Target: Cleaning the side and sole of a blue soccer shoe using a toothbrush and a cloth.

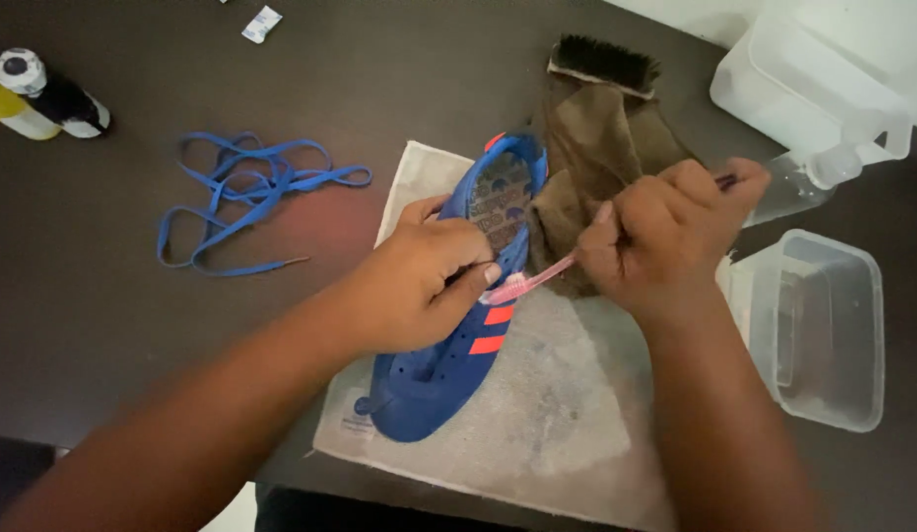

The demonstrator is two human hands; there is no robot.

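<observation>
My left hand [419,281] grips a blue shoe [458,335] with orange-red stripes across its middle, fingers curled together over the opening and the thumb pressed along the side by the stripes. The shoe lies on a pale grey towel [567,414] spread on the dark table [94,325], toe toward the near edge and heel pointing far, its laces out.

My right hand [665,232] is closed in a fist around a pink toothbrush [537,281], fingers pressed tight together on the handle. The brush head reaches left to the shoe's side, just by my left thumb; it looks to be touching the upper, though motion blur keeps me from being sure.

Behind the shoe, a crumpled brown cloth [601,148] rests partly on the towel, and a dark-bristled brush [604,61] lies at its far end. To the left, blue laces [246,192] sit in a loose tangle on the table. Far left stand two small bottles [39,94]. On the right are a clear plastic tub [823,330] and, farther off, a clear container [813,89].
</observation>
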